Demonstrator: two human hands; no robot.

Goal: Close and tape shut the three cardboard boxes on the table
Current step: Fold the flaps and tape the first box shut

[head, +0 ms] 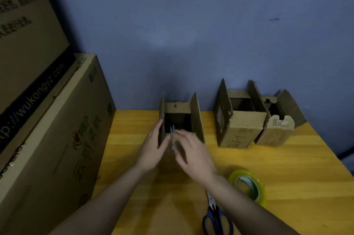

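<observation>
left hand (153,146), right hand (193,150), both on open box (180,115)

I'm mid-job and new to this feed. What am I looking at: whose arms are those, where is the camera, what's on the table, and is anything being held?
There is no machine here: the arms belong to a person, and the single picture comes from a wide-angle camera on their head, looking forward and down.

On the yellow table stand three small cardboard boxes, all with flaps still up: the nearest box, the middle box and the right box. Closer to the person lie a roll of tape and blue-handled scissors, neither picked up. Big cartons are stacked at the left.

The left hand rests against the nearest box's left flap. The right hand is at the box's front edge, but it is motion-blurred, so I cannot tell whether its fingers grip anything.
</observation>
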